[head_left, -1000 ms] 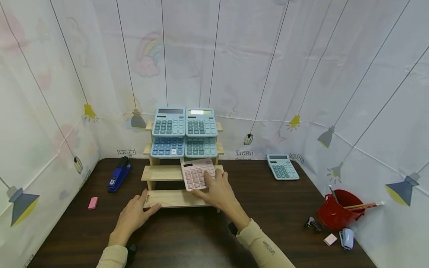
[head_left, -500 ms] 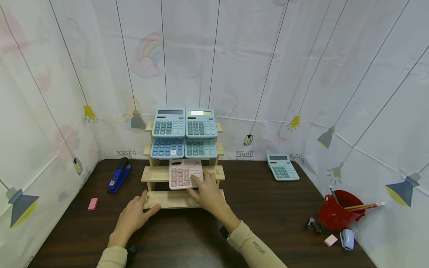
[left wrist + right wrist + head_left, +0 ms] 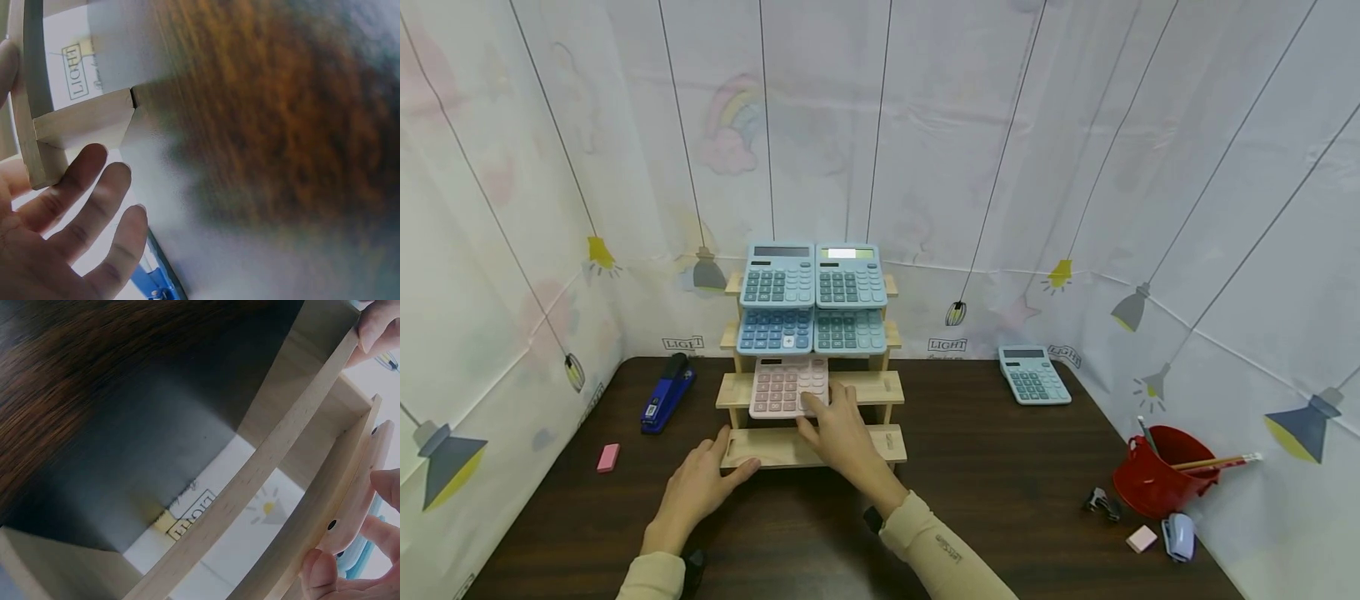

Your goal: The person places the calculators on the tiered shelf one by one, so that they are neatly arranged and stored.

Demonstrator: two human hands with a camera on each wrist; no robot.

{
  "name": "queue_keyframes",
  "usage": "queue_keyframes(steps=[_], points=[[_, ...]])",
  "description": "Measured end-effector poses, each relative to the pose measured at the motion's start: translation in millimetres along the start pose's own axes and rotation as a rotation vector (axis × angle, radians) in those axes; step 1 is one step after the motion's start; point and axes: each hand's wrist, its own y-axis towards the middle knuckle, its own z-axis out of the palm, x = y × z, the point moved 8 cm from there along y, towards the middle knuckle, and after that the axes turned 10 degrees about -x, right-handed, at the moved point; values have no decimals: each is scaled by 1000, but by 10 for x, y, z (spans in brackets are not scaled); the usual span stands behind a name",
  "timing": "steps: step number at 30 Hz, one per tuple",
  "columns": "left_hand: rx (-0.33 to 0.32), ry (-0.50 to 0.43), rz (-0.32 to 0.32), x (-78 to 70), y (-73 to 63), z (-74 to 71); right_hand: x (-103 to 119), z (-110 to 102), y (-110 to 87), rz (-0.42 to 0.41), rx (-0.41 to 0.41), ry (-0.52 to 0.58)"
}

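Observation:
A pink calculator [image 3: 787, 388] lies on the left part of the second-lowest tier of a wooden stepped stand [image 3: 775, 447], its lower edge jutting over the front. My right hand [image 3: 842, 433] holds the calculator at its lower right, with fingertips [image 3: 384, 537] on it and the thumb near its bottom edge. At the lowest tier's left end, my left hand [image 3: 696, 486] grips the stand between thumb and fingers. Its other fingers [image 3: 111, 187] are spread beside the wood. Light-blue calculators [image 3: 777, 275] fill the top tier, with a darker blue calculator [image 3: 775, 331] and a teal calculator [image 3: 850, 331] below.
Left of the stand lie a blue stapler [image 3: 667, 393] and a pink eraser [image 3: 608, 457]. To the right are a light-blue calculator [image 3: 1034, 376], a red bucket [image 3: 1157, 479] with pencils, a black clip [image 3: 1102, 503], a pale eraser [image 3: 1141, 538] and a small stapler [image 3: 1178, 536].
My right hand has moved the pink calculator leftward along its tier, and its tilt has straightened. My left hand has stayed at the stand's lower left.

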Motion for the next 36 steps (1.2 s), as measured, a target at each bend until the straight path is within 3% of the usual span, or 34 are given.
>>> queue_keyframes(steps=[9, 21, 29, 36], points=[[-5, 7, 2, -4, 2, -8, 103, 125, 84, 25, 71, -44], [-9, 1, 9, -13, 9, -18, 155, 173, 116, 18, 68, -104], [-7, 5, 6, -9, 14, -19, -13, 133, 59, 70, 143, -108], [9, 6, -15, 10, 5, 0, -319, -67, -51, 70, 95, -112]])
